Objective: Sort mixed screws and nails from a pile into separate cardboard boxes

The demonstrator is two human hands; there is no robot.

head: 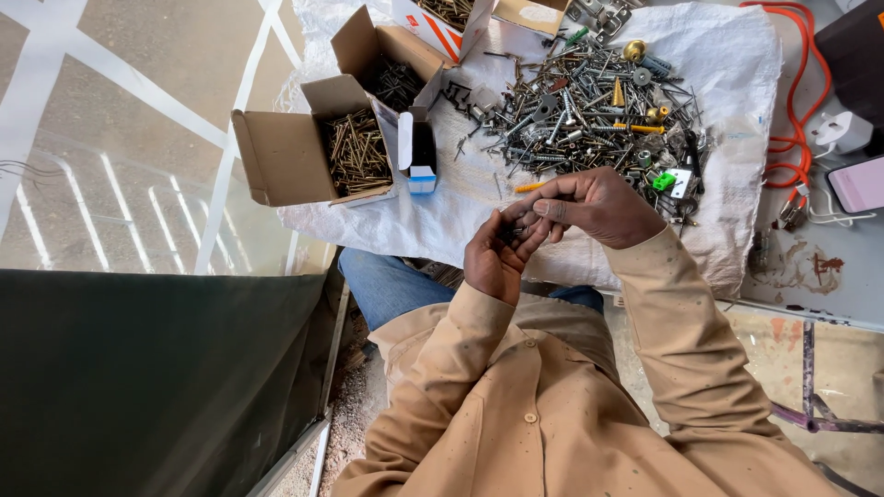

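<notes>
Largely hidden between the two hands was a small dark metal piece [513, 230], too small and too covered for its kind, long axis or heading to be made out; it sat above the near edge of the white woven sheet [737, 55]; the left hand [494, 260] was cupped palm-up beneath it, fingers curled round it; the right hand [594, 207] came in from the right, fingertips [541, 208] pressed together on the piece in a pinch; whether the left fingers clamped it or merely cradled it could not be told; beyond the hands lay a mixed heap of screws and fixings [589, 110]; an open cardboard box of nails [354, 152] stood at left; an orange cable [794, 83] ran off the top right edge.
</notes>
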